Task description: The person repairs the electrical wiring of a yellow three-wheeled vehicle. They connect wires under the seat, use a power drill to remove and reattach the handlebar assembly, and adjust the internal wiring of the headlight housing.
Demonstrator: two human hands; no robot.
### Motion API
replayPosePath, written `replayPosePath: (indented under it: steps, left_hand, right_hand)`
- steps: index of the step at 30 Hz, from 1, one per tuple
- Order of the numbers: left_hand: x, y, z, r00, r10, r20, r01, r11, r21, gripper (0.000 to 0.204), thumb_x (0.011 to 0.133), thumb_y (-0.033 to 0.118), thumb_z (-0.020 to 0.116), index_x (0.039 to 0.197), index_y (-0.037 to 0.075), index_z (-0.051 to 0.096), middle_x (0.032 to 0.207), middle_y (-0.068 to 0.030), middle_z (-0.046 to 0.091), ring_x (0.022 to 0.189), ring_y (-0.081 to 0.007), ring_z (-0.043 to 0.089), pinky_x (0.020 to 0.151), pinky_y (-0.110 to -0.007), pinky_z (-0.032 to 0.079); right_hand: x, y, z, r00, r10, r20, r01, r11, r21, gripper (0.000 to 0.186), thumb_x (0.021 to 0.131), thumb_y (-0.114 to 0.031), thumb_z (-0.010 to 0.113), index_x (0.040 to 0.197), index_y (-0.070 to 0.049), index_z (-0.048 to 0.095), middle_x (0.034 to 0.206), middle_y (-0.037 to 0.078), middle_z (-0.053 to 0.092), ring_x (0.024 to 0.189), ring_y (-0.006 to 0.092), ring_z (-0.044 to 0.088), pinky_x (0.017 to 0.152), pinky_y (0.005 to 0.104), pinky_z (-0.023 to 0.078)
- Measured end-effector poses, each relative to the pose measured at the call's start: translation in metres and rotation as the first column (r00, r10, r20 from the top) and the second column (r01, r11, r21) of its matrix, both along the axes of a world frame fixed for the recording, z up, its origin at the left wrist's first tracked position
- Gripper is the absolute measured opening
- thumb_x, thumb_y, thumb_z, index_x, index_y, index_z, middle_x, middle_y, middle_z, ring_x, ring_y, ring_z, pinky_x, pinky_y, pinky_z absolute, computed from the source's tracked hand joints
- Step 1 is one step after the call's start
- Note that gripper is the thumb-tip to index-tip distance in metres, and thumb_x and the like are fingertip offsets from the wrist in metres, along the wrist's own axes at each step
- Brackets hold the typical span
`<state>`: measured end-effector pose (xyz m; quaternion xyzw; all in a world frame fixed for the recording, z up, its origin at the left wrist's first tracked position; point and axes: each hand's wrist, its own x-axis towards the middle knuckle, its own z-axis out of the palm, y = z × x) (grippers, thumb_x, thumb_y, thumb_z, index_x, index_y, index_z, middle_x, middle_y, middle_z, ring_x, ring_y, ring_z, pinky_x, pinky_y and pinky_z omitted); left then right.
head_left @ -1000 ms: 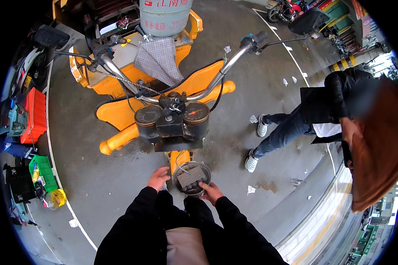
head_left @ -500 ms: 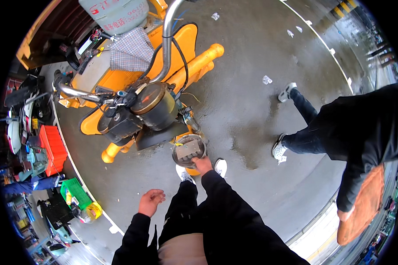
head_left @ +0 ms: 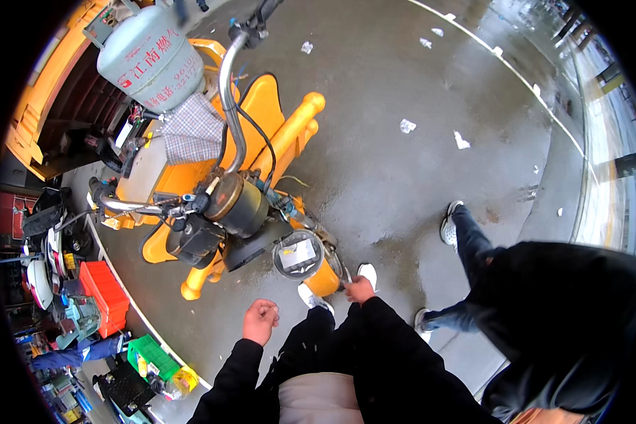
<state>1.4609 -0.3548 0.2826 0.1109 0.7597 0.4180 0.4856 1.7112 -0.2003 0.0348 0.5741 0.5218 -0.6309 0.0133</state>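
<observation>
A yellow three-wheeled vehicle (head_left: 265,99) with curved metal handlebars (head_left: 231,106) stands before me. Close to my feet, beside its front end, is a round dark-rimmed container (head_left: 281,268) with a yellow-orange lower side. A flat pale piece lies across its top. My right hand (head_left: 360,289) is at the right of the container, fingers closed on a thin pale thing I cannot make out. My left hand (head_left: 260,321) hangs in the air left of my legs, loosely curled, with nothing visible in it.
A grey-green gas cylinder (head_left: 148,56) and a checked cloth (head_left: 194,127) are on the vehicle. At the left stand a red crate (head_left: 104,297), a green basket (head_left: 152,357) and parked scooters. A person in black (head_left: 558,318) is close on my right. The floor is wet, with paper scraps.
My right hand has gone from the container's rim to beside its lower right. My left hand's fingers are more curled. The view has shifted; the person on the right is nearer.
</observation>
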Motion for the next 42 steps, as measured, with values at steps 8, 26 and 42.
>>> replayPosePath:
  steps: [8, 26, 42]
  left_hand:
    - [-0.029, 0.079, -0.020, 0.997, -0.034, 0.073, 0.019, 0.980, 0.196, 0.036, 0.100, 0.031, 0.051, 0.102, -0.003, 0.061, 0.075, -0.0099, 0.067, 0.064, -0.0149, 0.062, 0.061, -0.030, 0.050]
    - [-0.027, 0.122, -0.067, 0.658, 0.044, -0.752, -0.005, 0.998, 0.055, 0.034, 0.085, 0.026, 0.058, 0.113, 0.008, 0.067, 0.113, -0.0150, 0.067, 0.104, -0.0385, 0.061, 0.091, -0.048, 0.048]
    - [0.016, 0.174, 0.012, 0.687, 0.495, -0.533, -0.597, 0.802, -0.024, 0.026, 0.086, 0.023, 0.056, 0.098, 0.001, 0.057, 0.087, -0.0250, 0.066, 0.083, -0.0449, 0.064, 0.073, -0.054, 0.052]
  right_hand:
    - [0.169, 0.051, 0.038, 0.851, -0.170, 0.496, -0.048, 0.916, 0.398, 0.021, 0.086, -0.018, 0.056, 0.088, 0.000, 0.067, 0.065, 0.017, 0.066, 0.050, 0.0257, 0.065, 0.048, 0.0380, 0.052]
    - [-0.017, 0.230, 0.006, 0.552, 0.675, 0.490, -0.830, 0.501, 0.245, 0.033, 0.080, -0.026, 0.065, 0.107, -0.006, 0.069, 0.083, 0.014, 0.072, 0.071, 0.0267, 0.070, 0.067, 0.0392, 0.057]
    - [-0.116, 0.443, 0.067, 0.231, 0.929, 0.289, -0.890, 0.322, -0.323, 0.018, 0.087, -0.016, 0.051, 0.075, -0.005, 0.059, 0.071, 0.009, 0.062, 0.060, 0.0226, 0.063, 0.051, 0.0388, 0.054]
